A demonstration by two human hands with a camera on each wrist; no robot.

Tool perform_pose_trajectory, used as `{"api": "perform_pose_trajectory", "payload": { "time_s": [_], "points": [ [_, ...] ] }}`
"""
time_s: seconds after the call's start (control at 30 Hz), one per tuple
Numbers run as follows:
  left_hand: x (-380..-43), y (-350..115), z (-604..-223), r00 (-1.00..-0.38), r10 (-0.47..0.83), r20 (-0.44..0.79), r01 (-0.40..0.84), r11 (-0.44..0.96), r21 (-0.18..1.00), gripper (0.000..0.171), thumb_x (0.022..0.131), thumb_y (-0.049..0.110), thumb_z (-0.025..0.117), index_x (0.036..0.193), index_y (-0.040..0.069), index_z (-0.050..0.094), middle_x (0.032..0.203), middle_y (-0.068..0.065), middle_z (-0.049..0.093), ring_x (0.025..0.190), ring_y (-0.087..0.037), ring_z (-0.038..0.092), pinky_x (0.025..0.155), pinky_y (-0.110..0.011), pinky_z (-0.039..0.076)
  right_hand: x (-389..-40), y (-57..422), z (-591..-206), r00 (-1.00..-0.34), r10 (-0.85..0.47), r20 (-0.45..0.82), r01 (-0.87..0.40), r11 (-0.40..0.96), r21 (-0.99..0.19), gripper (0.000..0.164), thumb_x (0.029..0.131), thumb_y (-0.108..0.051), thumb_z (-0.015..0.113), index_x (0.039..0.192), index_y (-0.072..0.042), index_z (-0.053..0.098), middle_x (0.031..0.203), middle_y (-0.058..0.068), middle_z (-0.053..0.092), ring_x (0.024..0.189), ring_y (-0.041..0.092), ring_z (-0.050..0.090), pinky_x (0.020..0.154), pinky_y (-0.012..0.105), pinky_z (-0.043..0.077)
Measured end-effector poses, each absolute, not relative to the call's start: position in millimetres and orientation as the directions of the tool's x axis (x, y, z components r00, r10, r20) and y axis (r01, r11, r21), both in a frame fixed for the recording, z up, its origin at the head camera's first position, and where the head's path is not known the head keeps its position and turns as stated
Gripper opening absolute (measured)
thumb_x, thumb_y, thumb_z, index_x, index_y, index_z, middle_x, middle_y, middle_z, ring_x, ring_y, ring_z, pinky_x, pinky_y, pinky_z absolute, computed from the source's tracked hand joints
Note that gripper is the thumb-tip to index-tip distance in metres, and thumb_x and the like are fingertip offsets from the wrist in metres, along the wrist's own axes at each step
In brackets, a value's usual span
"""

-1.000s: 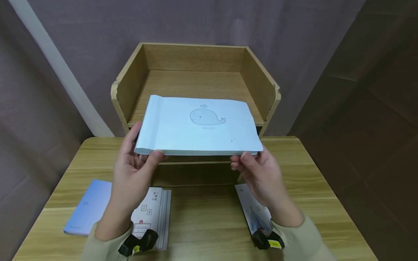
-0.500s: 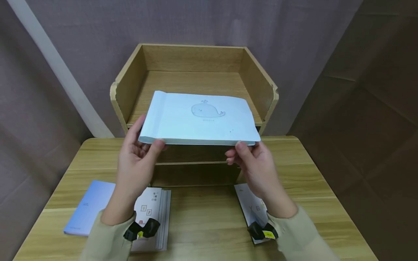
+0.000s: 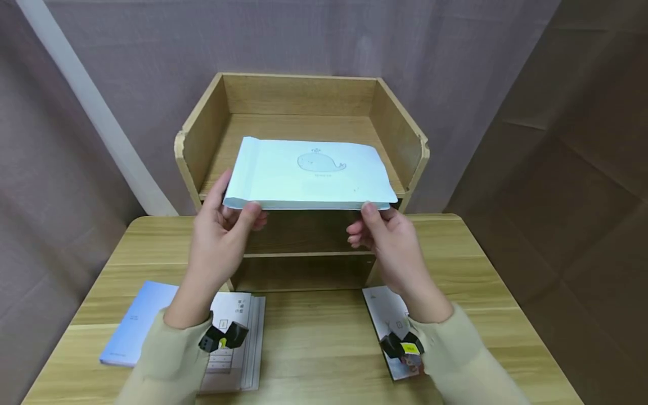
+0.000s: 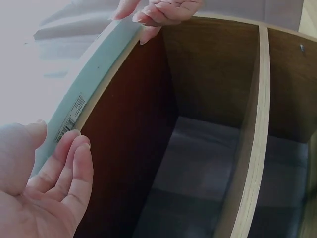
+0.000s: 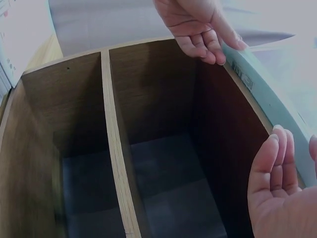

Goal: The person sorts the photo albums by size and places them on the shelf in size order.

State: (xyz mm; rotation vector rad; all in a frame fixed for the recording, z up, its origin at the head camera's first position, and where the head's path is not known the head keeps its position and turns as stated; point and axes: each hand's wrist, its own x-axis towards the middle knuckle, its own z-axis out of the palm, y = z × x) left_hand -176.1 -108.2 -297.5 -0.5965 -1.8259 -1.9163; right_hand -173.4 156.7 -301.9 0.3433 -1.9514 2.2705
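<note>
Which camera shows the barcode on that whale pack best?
The left wrist view: the barcode label on the edge of the pack looks largest there, its stripes standing out. The right wrist view shows it smaller and fainter. The head view shows the pack's whale-printed top, with no barcode visible.

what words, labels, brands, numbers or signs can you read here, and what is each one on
No text reads clearly enough to quote.
Whale book: a line under the drawing, too small.
Barcode label on that book's edge: digits too blurred.
Blue book: small print, unreadable.
White stack: characters on the top cover, too small.
Right book: small cover marks, unreadable.
Yellow tags at both wrists: too blurred.
</note>
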Motion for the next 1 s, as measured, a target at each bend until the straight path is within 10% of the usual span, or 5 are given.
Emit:
{"api": "perform_pose_trajectory", "payload": {
  "time_s": [0.3, 1.0],
  "points": [
    [-181.9, -106.7, -296.0, -0.838, -0.090, 0.538, 0.532, 0.085, 0.843, 0.062, 0.094, 0.018, 0.064, 0.149, 0.014, 0.035, 0.073, -0.018, 0.069, 0.062, -0.023, 0.069, 0.056, -0.034, 0.058, -187.9, 153.4, -299.3, -0.966, -0.012, 0.258, -0.255, -0.117, -0.960, 0.037, 0.098, -0.037, 0.057, 0.106, -0.001, 0.058, 0.073, 0.005, 0.066, 0.061, 0.016, 0.062, 0.063, 0.032, 0.057],
    [-182.2, -103.4, -300.1, -0.822, -0.166, 0.544, 0.535, 0.100, 0.839, 0.050, 0.095, 0.017, 0.064, 0.142, 0.017, 0.047, 0.073, -0.016, 0.069, 0.064, -0.025, 0.069, 0.058, -0.032, 0.058, -189.7, 147.8, -296.3, -0.967, 0.084, 0.243, -0.253, -0.145, -0.957, 0.039, 0.095, -0.041, 0.058, 0.097, -0.002, 0.059, 0.066, 0.003, 0.063, 0.054, 0.014, 0.061, 0.054, 0.031, 0.056]
  ]
}}
